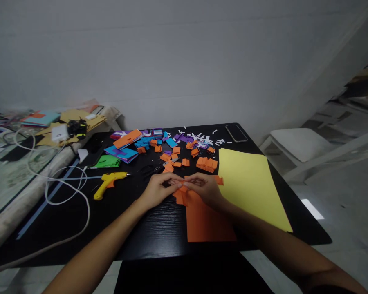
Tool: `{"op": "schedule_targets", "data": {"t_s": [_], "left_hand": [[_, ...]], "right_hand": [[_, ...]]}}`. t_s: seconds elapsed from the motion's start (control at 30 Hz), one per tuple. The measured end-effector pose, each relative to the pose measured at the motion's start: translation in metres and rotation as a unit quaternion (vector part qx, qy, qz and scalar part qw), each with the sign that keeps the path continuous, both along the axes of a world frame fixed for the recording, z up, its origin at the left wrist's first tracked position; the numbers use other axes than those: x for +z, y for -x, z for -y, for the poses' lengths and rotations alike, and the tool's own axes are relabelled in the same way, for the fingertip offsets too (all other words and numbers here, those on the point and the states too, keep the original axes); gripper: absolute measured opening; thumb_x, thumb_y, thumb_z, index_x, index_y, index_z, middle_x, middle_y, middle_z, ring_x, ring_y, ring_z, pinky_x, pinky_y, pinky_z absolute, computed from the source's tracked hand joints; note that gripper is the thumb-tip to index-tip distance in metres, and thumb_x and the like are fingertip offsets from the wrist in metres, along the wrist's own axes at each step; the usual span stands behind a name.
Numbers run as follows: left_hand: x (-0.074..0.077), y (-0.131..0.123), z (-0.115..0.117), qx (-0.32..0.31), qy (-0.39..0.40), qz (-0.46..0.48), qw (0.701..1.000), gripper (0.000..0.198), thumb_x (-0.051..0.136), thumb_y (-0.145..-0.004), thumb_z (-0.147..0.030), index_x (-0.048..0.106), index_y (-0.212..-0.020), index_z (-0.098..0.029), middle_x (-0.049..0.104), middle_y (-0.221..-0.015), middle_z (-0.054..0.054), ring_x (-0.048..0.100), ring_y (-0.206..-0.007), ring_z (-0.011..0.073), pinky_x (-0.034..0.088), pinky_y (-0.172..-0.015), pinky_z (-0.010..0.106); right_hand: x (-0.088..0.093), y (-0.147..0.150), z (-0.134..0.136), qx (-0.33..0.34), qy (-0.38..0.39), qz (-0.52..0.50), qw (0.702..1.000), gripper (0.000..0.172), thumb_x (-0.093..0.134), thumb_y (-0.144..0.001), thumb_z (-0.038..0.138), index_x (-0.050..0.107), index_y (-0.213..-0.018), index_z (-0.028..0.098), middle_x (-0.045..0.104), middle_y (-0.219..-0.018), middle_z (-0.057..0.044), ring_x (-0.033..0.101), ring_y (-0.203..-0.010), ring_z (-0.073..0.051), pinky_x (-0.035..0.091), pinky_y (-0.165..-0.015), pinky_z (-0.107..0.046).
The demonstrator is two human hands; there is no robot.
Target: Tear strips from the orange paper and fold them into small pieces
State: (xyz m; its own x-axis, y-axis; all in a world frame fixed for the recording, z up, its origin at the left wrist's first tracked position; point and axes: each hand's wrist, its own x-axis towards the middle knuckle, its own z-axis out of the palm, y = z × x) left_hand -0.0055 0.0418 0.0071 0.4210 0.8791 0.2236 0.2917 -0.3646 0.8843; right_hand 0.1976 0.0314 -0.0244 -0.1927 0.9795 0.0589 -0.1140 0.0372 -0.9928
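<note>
Your forearms (110, 241) reach over the table (159, 237); your left hand (157, 190) and right hand (206, 189) together pinch small orange paper (183, 189).

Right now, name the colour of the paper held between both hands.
The held paper is orange, best in the head view.

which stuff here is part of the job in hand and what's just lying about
Part of the job:
- orange paper piece, between the left hand and right hand
- orange sheet, under the right hand
- folded orange stack, probably

Lying about, it seems:
- phone
- yellow sheet
- white chair
- glue gun, unheld, though it may belong
</note>
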Motion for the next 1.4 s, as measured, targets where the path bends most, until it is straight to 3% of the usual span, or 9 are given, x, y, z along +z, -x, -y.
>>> {"op": "schedule_targets", "data": {"t_s": [0.23,0.53,1.1,1.3,1.4], "left_hand": [[-0.005,-0.001,0.001,0.013,0.022,-0.002,1.0,0.025,0.069,-0.089,-0.038,0.074,-0.101,-0.016,0.076,-0.084,0.004,0.069,-0.075,0.0155,0.053,-0.07,0.023],[-0.01,-0.001,0.0,0.011,0.039,-0.012,0.999,0.028,0.066,-0.092,-0.042,0.075,-0.095,-0.016,0.075,-0.084,0.004,0.066,-0.077,0.0162,0.049,-0.07,0.024],[-0.014,-0.001,0.0,0.018,0.003,0.001,1.0,0.028,0.068,-0.091,-0.042,0.075,-0.101,-0.017,0.077,-0.089,0.006,0.07,-0.079,0.0171,0.053,-0.075,0.025],[-0.011,0.0,0.002,0.026,-0.05,-0.028,0.998,0.024,0.067,-0.092,-0.038,0.076,-0.101,-0.018,0.078,-0.092,0.006,0.071,-0.081,0.0176,0.055,-0.076,0.026],[-0.009,0.0,0.002,0.024,-0.053,-0.031,0.998,0.022,0.067,-0.093,-0.036,0.076,-0.102,-0.018,0.078,-0.092,0.006,0.071,-0.082,0.018,0.055,-0.077,0.027]], "right_hand": [[-0.003,0.0,0.0,0.007,-0.007,-0.005,1.0,0.029,0.086,-0.07,0.042,0.074,-0.085,0.02,0.079,-0.088,-0.005,0.076,-0.084,-0.021,0.061,-0.088,-0.04],[-0.007,0.002,0.002,-0.031,-0.062,0.044,0.997,0.027,0.082,-0.075,0.045,0.074,-0.084,0.02,0.078,-0.084,-0.006,0.075,-0.079,-0.021,0.063,-0.078,-0.038],[-0.007,0.003,0.002,-0.032,-0.049,0.026,0.998,0.027,0.083,-0.073,0.044,0.073,-0.084,0.021,0.078,-0.085,-0.006,0.075,-0.081,-0.021,0.062,-0.081,-0.039],[-0.006,0.003,0.001,-0.015,-0.02,-0.004,1.0,0.034,0.085,-0.069,0.047,0.072,-0.085,0.02,0.078,-0.086,-0.005,0.075,-0.085,-0.022,0.062,-0.087,-0.04],[-0.006,0.003,-0.001,0.004,-0.002,-0.003,1.0,0.036,0.084,-0.07,0.049,0.073,-0.087,0.02,0.078,-0.086,-0.005,0.075,-0.082,-0.021,0.063,-0.082,-0.039]]}}
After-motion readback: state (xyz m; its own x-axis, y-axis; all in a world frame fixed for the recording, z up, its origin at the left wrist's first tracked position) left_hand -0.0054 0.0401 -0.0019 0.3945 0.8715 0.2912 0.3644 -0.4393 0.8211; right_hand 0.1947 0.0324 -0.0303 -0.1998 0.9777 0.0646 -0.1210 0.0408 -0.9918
